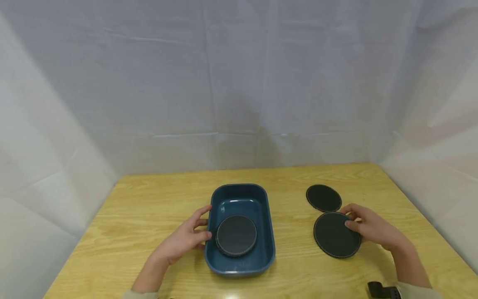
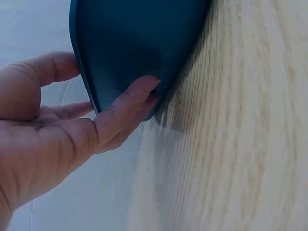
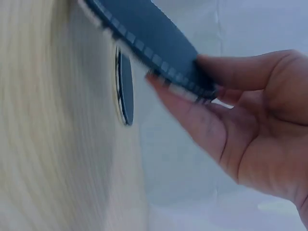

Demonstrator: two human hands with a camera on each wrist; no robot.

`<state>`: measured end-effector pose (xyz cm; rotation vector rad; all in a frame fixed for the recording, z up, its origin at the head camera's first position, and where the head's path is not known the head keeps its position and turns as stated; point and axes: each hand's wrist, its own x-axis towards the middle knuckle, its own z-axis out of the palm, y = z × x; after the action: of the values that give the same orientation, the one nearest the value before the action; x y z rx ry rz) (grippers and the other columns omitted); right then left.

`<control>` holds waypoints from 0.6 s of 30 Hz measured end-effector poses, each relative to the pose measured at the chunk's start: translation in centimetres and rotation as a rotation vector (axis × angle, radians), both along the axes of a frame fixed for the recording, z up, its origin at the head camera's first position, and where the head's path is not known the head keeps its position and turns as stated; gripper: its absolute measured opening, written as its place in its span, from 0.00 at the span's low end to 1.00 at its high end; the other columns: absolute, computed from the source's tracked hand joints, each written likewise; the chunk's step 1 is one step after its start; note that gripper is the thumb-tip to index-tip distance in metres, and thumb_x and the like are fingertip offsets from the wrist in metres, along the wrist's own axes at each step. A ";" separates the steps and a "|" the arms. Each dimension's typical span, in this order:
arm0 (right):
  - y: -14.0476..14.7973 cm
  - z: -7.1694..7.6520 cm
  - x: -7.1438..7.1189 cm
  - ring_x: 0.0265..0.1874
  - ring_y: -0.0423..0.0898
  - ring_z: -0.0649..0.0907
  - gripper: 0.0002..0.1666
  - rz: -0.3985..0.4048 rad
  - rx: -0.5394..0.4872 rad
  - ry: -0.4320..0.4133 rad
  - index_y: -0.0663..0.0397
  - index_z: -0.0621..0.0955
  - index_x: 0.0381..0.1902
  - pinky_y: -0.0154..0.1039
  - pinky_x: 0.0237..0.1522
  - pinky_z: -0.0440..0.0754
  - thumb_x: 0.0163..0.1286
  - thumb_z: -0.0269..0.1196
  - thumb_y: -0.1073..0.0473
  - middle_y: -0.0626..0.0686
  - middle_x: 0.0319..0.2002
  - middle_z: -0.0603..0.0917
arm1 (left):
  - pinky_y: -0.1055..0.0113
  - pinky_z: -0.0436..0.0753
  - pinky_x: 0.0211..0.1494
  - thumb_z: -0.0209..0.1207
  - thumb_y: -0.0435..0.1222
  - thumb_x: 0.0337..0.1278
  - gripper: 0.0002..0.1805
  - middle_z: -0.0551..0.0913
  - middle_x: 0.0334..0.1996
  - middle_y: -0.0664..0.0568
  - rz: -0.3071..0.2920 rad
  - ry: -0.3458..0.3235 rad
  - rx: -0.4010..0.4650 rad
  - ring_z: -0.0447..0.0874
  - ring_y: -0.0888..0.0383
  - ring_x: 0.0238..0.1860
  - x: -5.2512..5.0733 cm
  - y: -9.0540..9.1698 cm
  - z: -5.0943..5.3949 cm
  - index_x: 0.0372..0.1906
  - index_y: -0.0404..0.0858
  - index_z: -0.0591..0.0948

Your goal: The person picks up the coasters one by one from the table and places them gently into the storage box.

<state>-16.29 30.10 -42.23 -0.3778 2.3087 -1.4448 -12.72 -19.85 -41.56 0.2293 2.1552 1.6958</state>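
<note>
the right hand [image 1: 373,226] pinches the edge of a black disc [image 1: 334,237], thumb on top and fingers beneath; this disc is tilted and raised off the wooden table [image 1: 149,207]. a second disc [image 1: 323,198] lies flat on the table just beyond it. the left hand [image 1: 181,239] contacts the outer side of the blue tray [image 1: 239,207] with extended, relaxed fingers (thumb at the rim). a third disc [image 1: 237,235] sits inside the tray, toward the near end.
</note>
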 end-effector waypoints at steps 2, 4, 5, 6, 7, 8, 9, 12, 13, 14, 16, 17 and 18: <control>-0.4 0.2 0.0 0.35 0.54 0.85 0.23 0.007 -0.053 -0.010 0.74 0.64 0.64 0.47 0.31 0.86 0.77 0.51 0.66 0.65 0.43 0.72 | 0.50 0.84 0.47 0.53 0.29 0.66 0.41 0.60 0.69 0.24 0.001 -0.003 0.006 0.78 0.39 0.56 0.0 0.1 0.0 0.79 0.41 0.48; -0.9 0.5 0.0 0.36 0.53 0.85 0.25 0.005 -0.103 -0.009 0.75 0.61 0.65 0.48 0.33 0.86 0.78 0.51 0.64 0.66 0.45 0.71 | 0.50 0.84 0.47 0.53 0.29 0.66 0.41 0.60 0.69 0.24 0.003 -0.003 0.011 0.78 0.40 0.56 0.0 0.2 -0.1 0.79 0.41 0.48; -1.1 0.7 0.0 0.36 0.51 0.86 0.26 0.000 -0.122 -0.004 0.75 0.61 0.66 0.48 0.34 0.86 0.78 0.51 0.63 0.65 0.46 0.72 | 0.50 0.84 0.47 0.53 0.29 0.66 0.41 0.59 0.69 0.24 0.004 -0.005 0.014 0.78 0.40 0.55 0.0 0.2 -0.1 0.79 0.42 0.48; -1.4 0.7 0.0 0.37 0.50 0.85 0.27 -0.005 -0.148 0.001 0.75 0.60 0.66 0.48 0.35 0.86 0.78 0.51 0.62 0.65 0.47 0.72 | 0.50 0.84 0.47 0.53 0.29 0.66 0.41 0.59 0.69 0.24 0.005 -0.005 0.016 0.78 0.40 0.55 -0.1 0.3 -0.1 0.79 0.42 0.48; -1.7 0.8 0.0 0.39 0.49 0.86 0.28 -0.008 -0.180 0.003 0.75 0.59 0.67 0.49 0.36 0.86 0.79 0.50 0.61 0.64 0.48 0.73 | 0.50 0.84 0.47 0.53 0.29 0.65 0.41 0.59 0.69 0.24 0.006 -0.005 0.018 0.79 0.40 0.55 -0.1 0.3 -0.1 0.79 0.42 0.48; -2.0 0.8 0.1 0.40 0.48 0.86 0.28 -0.011 -0.213 0.001 0.75 0.58 0.67 0.49 0.37 0.86 0.79 0.50 0.61 0.63 0.50 0.73 | 0.50 0.84 0.47 0.53 0.29 0.65 0.41 0.59 0.69 0.25 0.007 -0.006 0.018 0.79 0.40 0.55 -0.1 0.3 -0.1 0.79 0.42 0.48; -2.4 0.8 0.1 0.42 0.46 0.85 0.29 -0.015 -0.240 0.000 0.75 0.57 0.68 0.49 0.39 0.86 0.79 0.50 0.60 0.61 0.51 0.74 | 0.50 0.84 0.47 0.53 0.29 0.65 0.41 0.60 0.69 0.25 0.009 -0.006 0.019 0.79 0.40 0.55 -0.1 0.3 -0.1 0.79 0.42 0.48; -3.6 0.7 0.0 0.46 0.44 0.85 0.30 -0.021 -0.320 -0.021 0.74 0.55 0.69 0.50 0.43 0.86 0.79 0.49 0.61 0.57 0.53 0.74 | 0.51 0.84 0.47 0.52 0.29 0.65 0.41 0.60 0.69 0.25 0.011 -0.006 0.020 0.79 0.41 0.54 -0.1 0.4 -0.2 0.79 0.41 0.48; -4.0 0.7 0.0 0.46 0.44 0.84 0.30 -0.016 -0.342 -0.029 0.74 0.55 0.69 0.50 0.44 0.85 0.79 0.49 0.61 0.56 0.54 0.74 | 0.51 0.84 0.47 0.52 0.28 0.64 0.41 0.60 0.69 0.25 0.011 -0.006 0.022 0.79 0.41 0.54 -0.1 0.5 -0.2 0.79 0.41 0.48; -4.4 0.8 0.0 0.46 0.44 0.84 0.30 -0.010 -0.362 -0.037 0.74 0.55 0.69 0.50 0.45 0.85 0.79 0.49 0.61 0.56 0.53 0.74 | 0.51 0.84 0.47 0.52 0.28 0.64 0.41 0.60 0.68 0.25 0.011 -0.006 0.023 0.79 0.41 0.54 -0.1 0.5 -0.2 0.79 0.41 0.48; -5.3 0.7 0.0 0.47 0.43 0.84 0.29 0.001 -0.404 -0.048 0.73 0.56 0.69 0.48 0.46 0.85 0.79 0.48 0.61 0.54 0.53 0.75 | 0.51 0.84 0.47 0.52 0.28 0.64 0.42 0.60 0.68 0.25 0.010 -0.006 0.022 0.79 0.41 0.54 -0.2 0.5 -0.2 0.79 0.41 0.48; -5.7 0.7 0.0 0.46 0.43 0.84 0.28 0.006 -0.425 -0.053 0.73 0.56 0.69 0.48 0.46 0.85 0.79 0.48 0.61 0.53 0.52 0.75 | 0.51 0.84 0.47 0.52 0.28 0.64 0.42 0.60 0.68 0.25 0.009 -0.006 0.023 0.79 0.41 0.53 -0.2 0.5 -0.2 0.79 0.41 0.48; -6.1 0.7 0.0 0.46 0.43 0.84 0.27 0.008 -0.447 -0.060 0.72 0.57 0.68 0.47 0.46 0.85 0.79 0.48 0.62 0.52 0.52 0.76 | 0.51 0.84 0.47 0.52 0.28 0.64 0.42 0.61 0.68 0.25 0.009 -0.004 0.021 0.79 0.41 0.53 -0.2 0.5 -0.2 0.79 0.41 0.48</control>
<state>-16.29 23.97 -41.56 -0.4579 1.9210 -1.9371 -12.91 -19.32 -41.73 0.2214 2.1395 1.7233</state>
